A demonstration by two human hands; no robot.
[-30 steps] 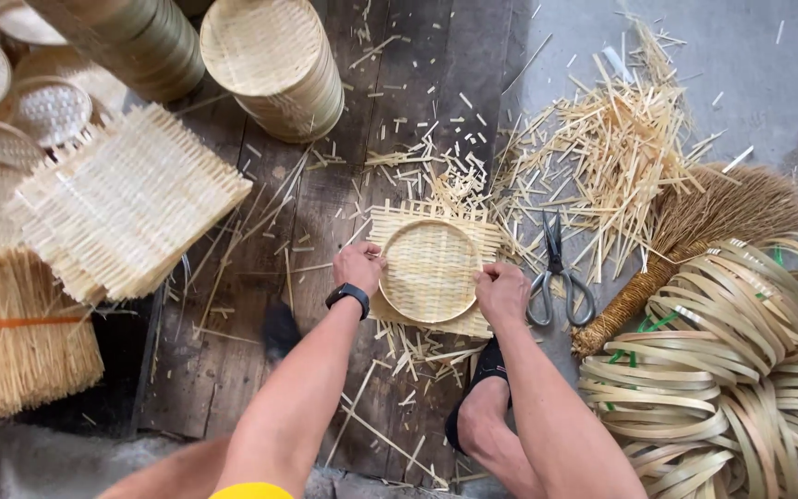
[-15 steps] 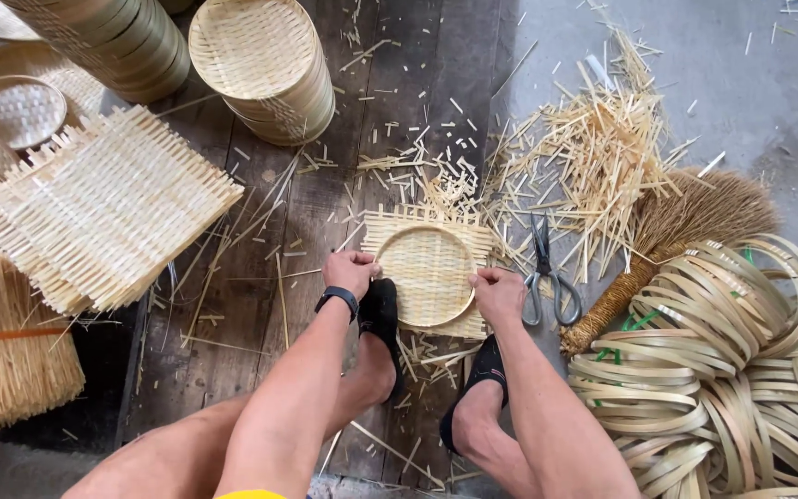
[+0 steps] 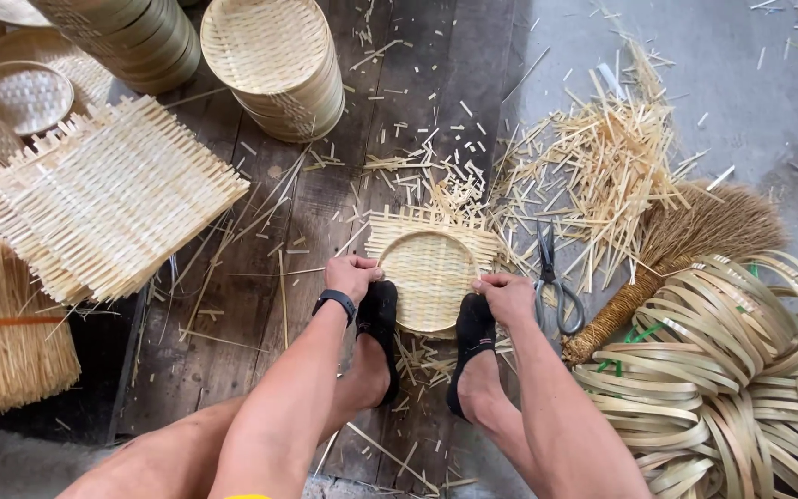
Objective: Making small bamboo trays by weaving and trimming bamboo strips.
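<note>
A square woven bamboo mat with a round bamboo hoop pressed into it lies on the dark wooden floor. My left hand grips the hoop's left rim; a black watch is on that wrist. My right hand grips the right rim. Both my feet in black shoes press on the near edge of the mat, one beside each hand.
Scissors lie right of the mat, by a straw brush. Bamboo trimmings litter the floor behind. Coiled bamboo hoops sit at right. A pile of square woven mats and stacks of round trays are at left and behind.
My second foot has come forward, so both shoes now sit on the mat's near edge. Both hands have stayed on the hoop's rim, shifting slightly lower.
</note>
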